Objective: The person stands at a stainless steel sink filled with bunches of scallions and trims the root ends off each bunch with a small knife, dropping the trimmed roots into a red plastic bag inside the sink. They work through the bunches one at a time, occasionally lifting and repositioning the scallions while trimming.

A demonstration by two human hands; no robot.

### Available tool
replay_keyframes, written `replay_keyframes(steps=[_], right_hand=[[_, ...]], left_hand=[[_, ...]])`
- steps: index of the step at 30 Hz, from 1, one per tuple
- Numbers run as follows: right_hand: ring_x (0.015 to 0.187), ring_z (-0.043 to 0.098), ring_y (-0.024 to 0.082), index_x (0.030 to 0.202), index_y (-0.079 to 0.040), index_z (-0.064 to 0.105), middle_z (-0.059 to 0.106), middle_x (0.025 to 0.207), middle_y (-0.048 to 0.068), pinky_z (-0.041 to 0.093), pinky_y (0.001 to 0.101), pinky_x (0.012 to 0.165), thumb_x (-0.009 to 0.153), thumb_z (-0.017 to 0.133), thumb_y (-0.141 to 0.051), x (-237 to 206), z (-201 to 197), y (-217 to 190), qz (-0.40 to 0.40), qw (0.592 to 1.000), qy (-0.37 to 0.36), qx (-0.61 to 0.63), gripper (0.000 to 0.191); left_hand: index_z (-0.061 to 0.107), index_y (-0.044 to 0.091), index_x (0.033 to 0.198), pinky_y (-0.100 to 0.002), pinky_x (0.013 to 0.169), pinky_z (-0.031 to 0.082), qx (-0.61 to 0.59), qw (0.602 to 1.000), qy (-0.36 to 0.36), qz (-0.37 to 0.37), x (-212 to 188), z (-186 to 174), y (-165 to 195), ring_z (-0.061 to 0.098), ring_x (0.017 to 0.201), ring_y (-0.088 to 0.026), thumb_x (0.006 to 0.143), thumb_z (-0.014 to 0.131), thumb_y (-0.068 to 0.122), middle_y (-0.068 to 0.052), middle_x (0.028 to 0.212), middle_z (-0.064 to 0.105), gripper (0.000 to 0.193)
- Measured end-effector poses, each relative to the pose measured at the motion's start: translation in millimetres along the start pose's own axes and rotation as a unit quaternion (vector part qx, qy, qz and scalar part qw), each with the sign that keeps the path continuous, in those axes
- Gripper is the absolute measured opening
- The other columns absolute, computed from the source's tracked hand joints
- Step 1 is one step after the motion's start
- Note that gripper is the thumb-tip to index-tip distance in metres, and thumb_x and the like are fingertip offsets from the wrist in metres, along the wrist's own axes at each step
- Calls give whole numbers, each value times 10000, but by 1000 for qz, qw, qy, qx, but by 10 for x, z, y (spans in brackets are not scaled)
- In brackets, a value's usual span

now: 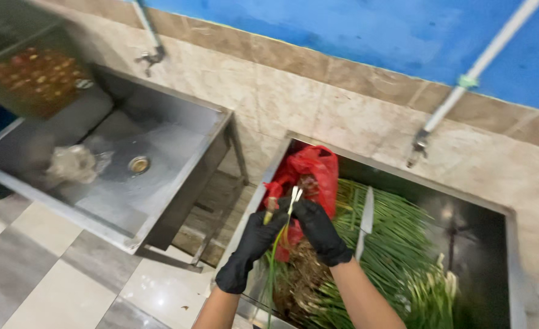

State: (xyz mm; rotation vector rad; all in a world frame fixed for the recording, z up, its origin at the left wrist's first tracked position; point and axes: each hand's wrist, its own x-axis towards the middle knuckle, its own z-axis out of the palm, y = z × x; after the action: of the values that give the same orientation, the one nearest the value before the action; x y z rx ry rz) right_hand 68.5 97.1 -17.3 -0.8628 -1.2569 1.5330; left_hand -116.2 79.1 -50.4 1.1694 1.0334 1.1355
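Head view looks down on two steel sinks set against a tiled wall (318, 103) of beige stone with blue paint above it. Biggest is the left sink (160, 146), a wide shallow basin on legs, with a round drain (138, 164) near its middle and a crumpled clear plastic bag (71, 163) lying on its floor to the left of the drain. At its far left corner sits a dark crate (35, 76) holding small reddish and yellow pieces, too blurred to name. A tap (150, 58) hangs over this basin from a grey pipe.

Right sink (513, 244) is deeper and darker, and a thick heap of green onions (397, 256) fills much of it, stalks lying lengthwise with white bulbs towards the lower right. A second tap (418, 146) on a white pipe (494, 45) reaches down over its back edge. Against the sink's left wall slumps a red plastic bag (309, 173), and below it lies a brown mass of roots and trimmings (303, 274). A knife (365, 222) stands on the onions, blade pointing up, just right of the hands.

Both hands wear black gloves and meet over the left part of that sink. Left hand (254, 244) and right hand (318, 231) are close together, fingers pinched on a single green onion (290, 207), its pale end sticking up between them and its green stalk trailing down towards the sink's front edge.

Checked floor tiles (50, 268) in grey and cream show at the lower left.
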Motion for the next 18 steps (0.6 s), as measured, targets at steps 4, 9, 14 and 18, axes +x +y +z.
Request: replay_keyframes(steps=[4,9,14,18], right_hand=[[1073,716,312,1142,-43,682,754,1117,159,549,494,999,1049,522,-330,-211,-579,-140,-19,949,67,306,341],[1072,700,322,1203,-57,664,719,1106,125,524,526,1014,1088,569,-297,-874,-1496,-547,-64,909,114,396,283],[1003,663,287,1129,-75,661,688,1085,115,520,494,949,1058,591,-277,-1554,-2073,-989,-134,895,125,406,225],[1006,627,263,1121,-81,662,663,1087,96,496,438,904,1040,612,-256,-1991,-2407,-1269,-222,904,128,341,200]], left_hand=[[733,35,921,-323,501,395,32,998,49,-30,24,49,17,475,531,-71,1050,620,402,33,609,546,405],[676,50,1250,-242,860,555,-198,980,31,2,-203,122,188,695,943,-98,998,526,440,-41,1064,724,488],[701,42,1272,-220,666,449,-133,987,61,-68,-317,492,432,570,747,-78,1067,501,398,-27,981,695,457],[688,-5,1233,-241,582,297,-131,988,68,-46,-450,934,443,401,650,-73,1097,559,296,-23,911,649,354]])
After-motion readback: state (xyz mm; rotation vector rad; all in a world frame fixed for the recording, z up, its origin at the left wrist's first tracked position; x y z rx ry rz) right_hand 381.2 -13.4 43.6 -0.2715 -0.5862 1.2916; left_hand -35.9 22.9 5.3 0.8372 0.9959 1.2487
